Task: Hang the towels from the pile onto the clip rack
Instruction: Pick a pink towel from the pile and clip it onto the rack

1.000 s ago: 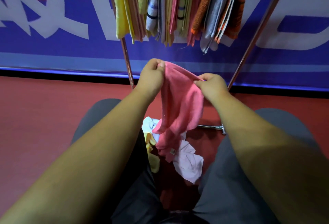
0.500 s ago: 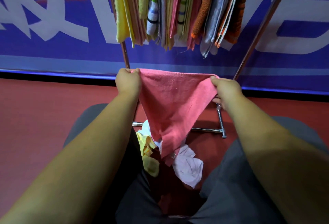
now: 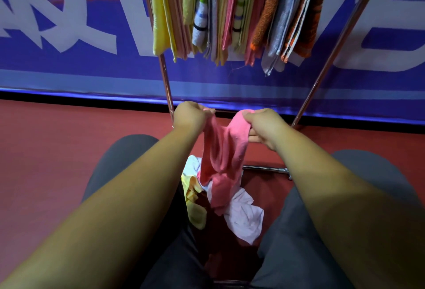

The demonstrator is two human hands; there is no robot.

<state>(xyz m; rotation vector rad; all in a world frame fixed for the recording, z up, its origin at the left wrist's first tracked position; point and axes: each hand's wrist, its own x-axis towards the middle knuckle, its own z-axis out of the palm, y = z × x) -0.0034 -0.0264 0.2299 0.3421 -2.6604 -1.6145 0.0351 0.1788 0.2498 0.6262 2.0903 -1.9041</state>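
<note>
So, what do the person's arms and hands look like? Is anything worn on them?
Both arms are bare: no sleeve shows on the left forearm or the right forearm. The left hand and the right hand wear no gloves, and no watch, bracelet or ring is visible. The trousers are dark grey.

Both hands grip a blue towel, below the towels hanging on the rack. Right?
Wrong colour: the head view shows a pink towel, not blue. The left hand and right hand both grip it, below the towels hanging on the rack.
</note>
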